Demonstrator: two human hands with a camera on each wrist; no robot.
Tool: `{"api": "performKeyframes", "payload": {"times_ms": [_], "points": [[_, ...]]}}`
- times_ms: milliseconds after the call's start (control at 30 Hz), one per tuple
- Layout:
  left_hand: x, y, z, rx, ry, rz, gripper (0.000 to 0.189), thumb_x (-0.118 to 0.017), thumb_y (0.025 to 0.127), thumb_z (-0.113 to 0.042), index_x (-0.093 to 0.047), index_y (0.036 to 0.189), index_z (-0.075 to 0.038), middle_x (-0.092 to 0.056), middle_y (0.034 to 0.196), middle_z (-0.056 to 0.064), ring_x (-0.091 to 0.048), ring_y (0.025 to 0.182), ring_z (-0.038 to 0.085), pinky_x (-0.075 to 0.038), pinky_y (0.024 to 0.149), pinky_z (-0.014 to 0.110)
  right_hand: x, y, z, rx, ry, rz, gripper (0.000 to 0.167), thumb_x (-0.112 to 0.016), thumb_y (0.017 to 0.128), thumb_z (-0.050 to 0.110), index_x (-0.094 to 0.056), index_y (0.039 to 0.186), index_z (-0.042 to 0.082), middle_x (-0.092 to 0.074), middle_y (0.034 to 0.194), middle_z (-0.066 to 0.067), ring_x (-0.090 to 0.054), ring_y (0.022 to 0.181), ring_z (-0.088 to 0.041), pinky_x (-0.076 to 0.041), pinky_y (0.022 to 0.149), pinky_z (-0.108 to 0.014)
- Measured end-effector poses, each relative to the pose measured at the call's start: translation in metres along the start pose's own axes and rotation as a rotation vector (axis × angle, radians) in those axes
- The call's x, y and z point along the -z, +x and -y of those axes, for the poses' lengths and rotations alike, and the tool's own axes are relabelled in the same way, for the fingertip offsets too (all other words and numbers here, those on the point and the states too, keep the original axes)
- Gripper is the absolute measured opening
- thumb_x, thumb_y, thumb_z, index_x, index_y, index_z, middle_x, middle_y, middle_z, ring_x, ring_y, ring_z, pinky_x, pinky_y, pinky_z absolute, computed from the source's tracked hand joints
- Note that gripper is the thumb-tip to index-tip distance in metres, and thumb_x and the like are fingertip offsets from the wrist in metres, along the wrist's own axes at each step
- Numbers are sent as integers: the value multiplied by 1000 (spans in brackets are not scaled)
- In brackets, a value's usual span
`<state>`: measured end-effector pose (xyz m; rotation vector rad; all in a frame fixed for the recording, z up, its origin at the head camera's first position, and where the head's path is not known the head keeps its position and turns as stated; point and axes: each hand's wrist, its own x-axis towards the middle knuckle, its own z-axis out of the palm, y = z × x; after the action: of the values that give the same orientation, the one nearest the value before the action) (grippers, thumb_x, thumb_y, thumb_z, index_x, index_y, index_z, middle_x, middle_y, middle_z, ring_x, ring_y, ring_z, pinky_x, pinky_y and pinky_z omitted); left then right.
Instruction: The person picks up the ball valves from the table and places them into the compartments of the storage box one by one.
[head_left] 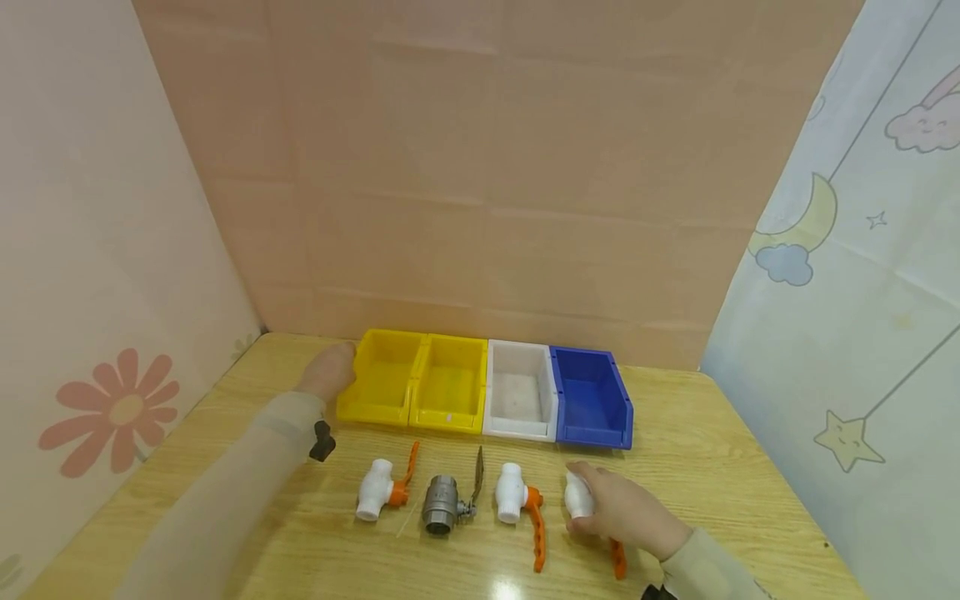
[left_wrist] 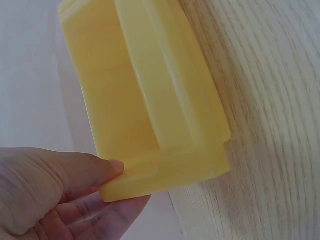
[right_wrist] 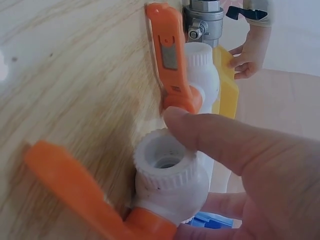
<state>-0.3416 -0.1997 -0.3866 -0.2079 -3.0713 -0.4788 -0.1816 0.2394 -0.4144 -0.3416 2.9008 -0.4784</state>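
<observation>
My left hand (head_left: 330, 372) pinches the outer edge of the leftmost yellow bin (head_left: 384, 375). In the left wrist view, its thumb lies over the rim of the yellow bin (left_wrist: 185, 172), with fingers beneath. At the right, my right hand (head_left: 630, 510) holds a white plastic ball valve (head_left: 578, 497) with an orange lever handle (head_left: 618, 558). The right wrist view shows thumb and fingers on either side of that white ball valve (right_wrist: 172, 192), part of it hidden by the hand. Left of it lies another white ball valve (head_left: 510, 493) with an orange lever.
A metal ball valve (head_left: 441, 504) and a third white ball valve (head_left: 375, 490) lie farther left in the row. Behind, a second yellow bin (head_left: 450, 385), a white bin (head_left: 519, 432) and a blue bin (head_left: 594, 437) stand side by side on the wooden table (head_left: 697, 442).
</observation>
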Motion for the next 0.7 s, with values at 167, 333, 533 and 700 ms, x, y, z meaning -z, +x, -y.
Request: {"api": "performKeyframes", "payload": {"times_ms": [167,333,533,700], "points": [[2,-2,-2,1,1,1,33,-56,89,4,-51,121,11,-60,114,28,-60,104,40,-49,89,50,-1,0,-1,25,12,-13,79,-87,67,33,-52,133,6,-64,121,-12,-61,96,-22,-51,83,-47],[3,-3,-4,-1,6,4,34,-56,88,5,-51,120,12,-60,114,29,-60,104,40,-49,89,50,-1,0,-2,60,36,-21,79,-88,66,31,-54,131,3,-65,118,-12,-60,93,-20,-50,82,-46],[3,-2,-5,19,-1,18,35,-55,89,5,-50,124,12,-59,118,29,-58,108,41,-48,93,51,1,1,-4,70,64,-16,78,-87,66,31,-55,131,4,-65,117,-9,-58,91,-17,-50,79,-42],[3,0,-4,32,0,33,34,-55,89,5,-50,122,11,-60,115,27,-59,105,39,-49,91,50,5,2,-2,45,111,-12,76,-86,68,30,-55,133,5,-65,117,-8,-56,88,-16,-50,76,-40]]}}
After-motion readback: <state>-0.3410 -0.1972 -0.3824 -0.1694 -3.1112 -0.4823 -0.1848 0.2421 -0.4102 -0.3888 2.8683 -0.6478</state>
